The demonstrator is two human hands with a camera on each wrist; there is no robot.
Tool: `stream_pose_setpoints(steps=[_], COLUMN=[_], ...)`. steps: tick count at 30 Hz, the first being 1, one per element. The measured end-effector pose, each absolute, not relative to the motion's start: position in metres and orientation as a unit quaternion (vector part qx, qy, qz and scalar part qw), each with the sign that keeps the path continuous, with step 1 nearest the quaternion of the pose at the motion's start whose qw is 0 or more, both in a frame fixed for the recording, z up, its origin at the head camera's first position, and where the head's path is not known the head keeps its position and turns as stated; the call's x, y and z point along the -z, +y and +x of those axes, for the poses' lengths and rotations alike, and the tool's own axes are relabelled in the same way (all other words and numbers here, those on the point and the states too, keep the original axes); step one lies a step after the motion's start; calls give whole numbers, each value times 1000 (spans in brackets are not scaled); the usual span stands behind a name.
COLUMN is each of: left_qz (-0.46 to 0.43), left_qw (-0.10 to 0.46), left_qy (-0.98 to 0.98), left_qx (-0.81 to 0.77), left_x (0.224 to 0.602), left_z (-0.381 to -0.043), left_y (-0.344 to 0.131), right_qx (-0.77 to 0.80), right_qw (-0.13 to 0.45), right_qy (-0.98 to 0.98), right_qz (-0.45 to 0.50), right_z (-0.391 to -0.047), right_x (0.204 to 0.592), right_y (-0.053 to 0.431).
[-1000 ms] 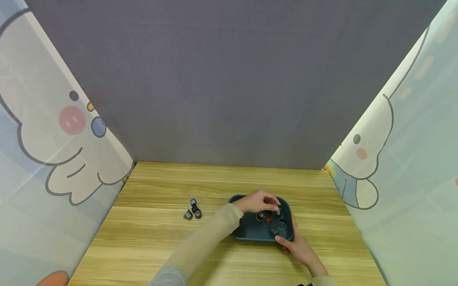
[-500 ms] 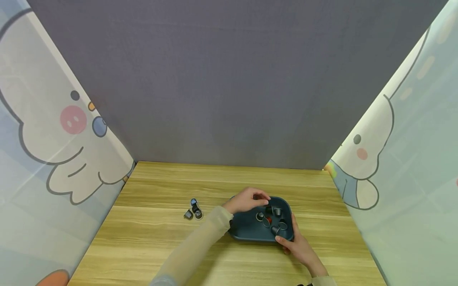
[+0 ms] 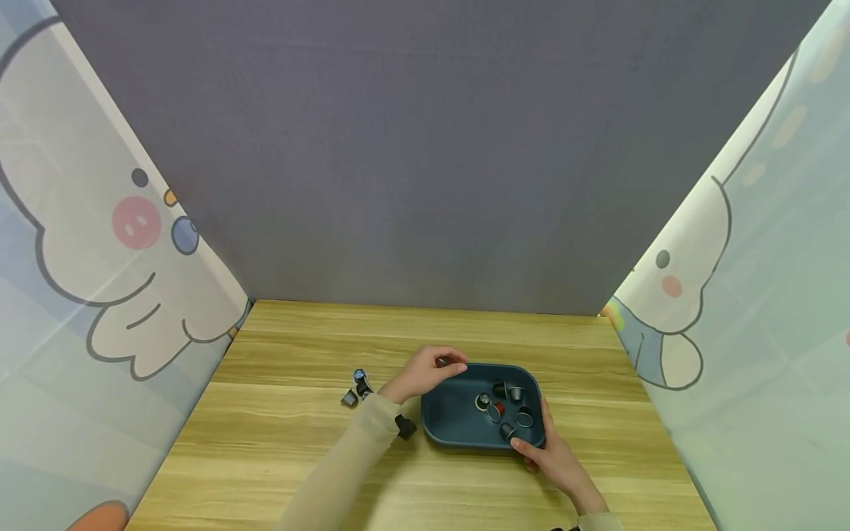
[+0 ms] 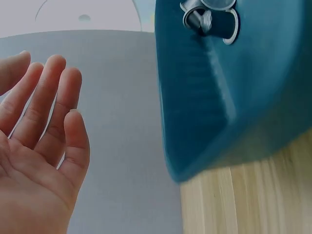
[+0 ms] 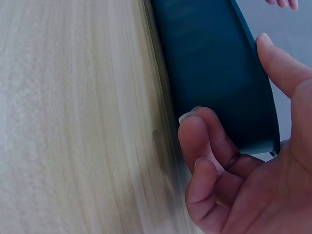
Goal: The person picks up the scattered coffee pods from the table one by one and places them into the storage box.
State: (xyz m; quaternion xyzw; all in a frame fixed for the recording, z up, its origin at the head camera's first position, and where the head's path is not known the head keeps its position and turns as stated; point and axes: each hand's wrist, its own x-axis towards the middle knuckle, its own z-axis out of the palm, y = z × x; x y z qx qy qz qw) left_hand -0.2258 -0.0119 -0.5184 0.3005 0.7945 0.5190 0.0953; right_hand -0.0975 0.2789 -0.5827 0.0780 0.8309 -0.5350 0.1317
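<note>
A dark teal tray (image 3: 458,424) stands on the wooden table, with several coffee capsules (image 3: 516,395) toward its right end, one of them red (image 3: 498,408). My right hand (image 3: 558,456) grips its near right corner; in the right wrist view the thumb lies along the rim and the fingers (image 5: 195,136) bend against the outer wall. Over the tray's far left corner hovers my left hand (image 3: 423,371). The left wrist view shows that hand (image 4: 41,141) with fingers apart and nothing in it, beside the tray wall (image 4: 190,92).
Left of the tray, several more capsules (image 3: 350,398) lie in a small group on the table (image 3: 279,428), partly covered by the left wrist. A black wrist device (image 3: 405,427) sits on the left forearm. A grey panel (image 3: 425,184) closes off the table's far side.
My left hand has drawn back leftward from above the capsules to the tray's far left corner. One black capsule now shows where that hand was. My right hand has stayed put.
</note>
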Motion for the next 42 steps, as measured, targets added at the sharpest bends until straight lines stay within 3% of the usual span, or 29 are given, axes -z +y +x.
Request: stream_pose_setpoints(steps=[23,32,42], left_qz=[169,89,60], left_qw=[-4,2,-47], left_qy=[803,816,843], left_qx=[-571,-571,-532], left_x=[556,571,580], left_z=[-194,-178,-168], left_y=[-110,-153,-194], right_qx=[535,536,530], right_qw=[141,134,137], right_qy=[830,829,833], right_qz=[77,82,82], right_z=[-98,-98,-98], right_x=[584,583,581], right_y=[280,279,278])
